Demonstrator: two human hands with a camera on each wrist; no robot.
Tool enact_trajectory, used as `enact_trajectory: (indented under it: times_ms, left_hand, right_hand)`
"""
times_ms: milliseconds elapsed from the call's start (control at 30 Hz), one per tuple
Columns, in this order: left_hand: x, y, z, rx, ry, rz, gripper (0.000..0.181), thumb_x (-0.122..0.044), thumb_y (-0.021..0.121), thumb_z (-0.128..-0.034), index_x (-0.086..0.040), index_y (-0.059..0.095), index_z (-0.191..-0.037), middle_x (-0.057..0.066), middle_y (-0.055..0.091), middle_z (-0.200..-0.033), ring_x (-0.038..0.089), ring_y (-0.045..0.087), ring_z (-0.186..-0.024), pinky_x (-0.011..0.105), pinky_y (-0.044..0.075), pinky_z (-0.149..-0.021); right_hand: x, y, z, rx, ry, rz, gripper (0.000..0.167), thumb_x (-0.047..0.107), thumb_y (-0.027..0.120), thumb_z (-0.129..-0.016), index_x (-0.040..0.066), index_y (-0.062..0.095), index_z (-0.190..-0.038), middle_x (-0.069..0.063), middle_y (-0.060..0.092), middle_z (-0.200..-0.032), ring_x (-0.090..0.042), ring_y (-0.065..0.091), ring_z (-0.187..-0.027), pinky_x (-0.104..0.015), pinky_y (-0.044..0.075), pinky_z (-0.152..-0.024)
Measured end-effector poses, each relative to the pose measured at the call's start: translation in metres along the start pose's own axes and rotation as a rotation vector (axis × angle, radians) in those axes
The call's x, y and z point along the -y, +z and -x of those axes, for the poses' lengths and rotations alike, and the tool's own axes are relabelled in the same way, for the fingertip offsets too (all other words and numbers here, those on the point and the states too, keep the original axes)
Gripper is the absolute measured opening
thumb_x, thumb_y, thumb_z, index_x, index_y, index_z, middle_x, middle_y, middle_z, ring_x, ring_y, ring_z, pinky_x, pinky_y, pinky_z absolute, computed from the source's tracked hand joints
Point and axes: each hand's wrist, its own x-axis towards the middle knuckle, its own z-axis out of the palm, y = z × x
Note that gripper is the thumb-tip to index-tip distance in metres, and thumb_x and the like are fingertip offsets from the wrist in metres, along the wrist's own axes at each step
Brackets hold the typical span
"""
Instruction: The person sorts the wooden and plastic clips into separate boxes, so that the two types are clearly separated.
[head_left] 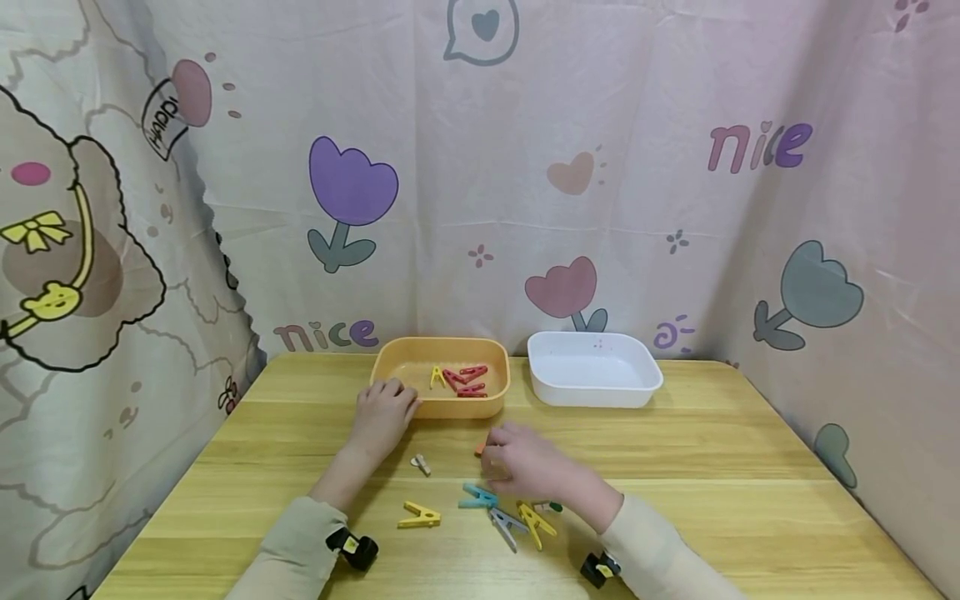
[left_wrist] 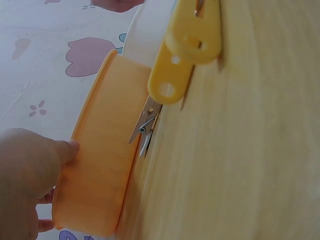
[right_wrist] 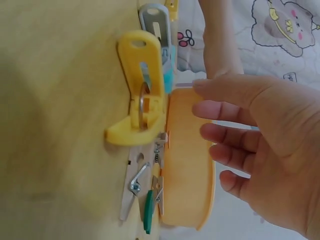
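My left hand (head_left: 382, 415) grips the front left rim of an orange plastic basket (head_left: 457, 409), its thumb (left_wrist: 70, 150) on the outer wall. Inside lie several red clothespins (head_left: 471, 389) and a yellow clothespin (head_left: 437, 377). Over the table my right hand (head_left: 528, 465) hovers with loosely bent, spread fingers and nothing between them. An orange clothespin (head_left: 479, 450) shows partly behind its fingertips. Below that hand lie a blue clothespin (head_left: 478, 497), a grey clothespin (head_left: 507, 525), a yellow clothespin (head_left: 535, 522) and a partly hidden green-ended one (head_left: 555, 507).
A white plastic basket (head_left: 596, 395) stands right of the orange one at the table's back edge. A small wooden clothespin (head_left: 422, 464) and another yellow clothespin (head_left: 420, 517) lie between the forearms. A printed curtain (head_left: 465, 167) hangs behind the wooden table (head_left: 675, 500).
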Motion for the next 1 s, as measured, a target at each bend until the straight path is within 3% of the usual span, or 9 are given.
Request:
enact_trajectory:
  times_ms: [400,1000]
  left_hand:
    - [-0.0004,0.0015,-0.0006,0.001,0.000,-0.013,0.012,-0.024,0.072,-0.0871,-0.012,0.070,-0.090,0.005,0.058,-0.083,0.029,0.055,-0.080,0.049,0.048,-0.074]
    - [-0.0004,0.0013,-0.0006,-0.013,0.004,-0.006,0.012,-0.023,0.072,-0.0875,-0.012,0.070,-0.090,0.005,0.058,-0.083,0.028,0.055,-0.080,0.049,0.047,-0.074]
  right_hand:
    - [0.0034,0.0033,0.0020,0.130,0.006,-0.028,0.012,0.037,0.075,-0.083,0.027,0.070,-0.088,0.013,0.059,-0.095,-0.003,0.046,-0.087,-0.019,0.040,-0.076]
    - [0.0038,0.0057,0.0037,0.102,-0.007,-0.050,0.012,0.033,0.076,-0.083,0.023,0.071,-0.085,0.013,0.059,-0.090,-0.002,0.045,-0.082,-0.016,0.038,-0.073]
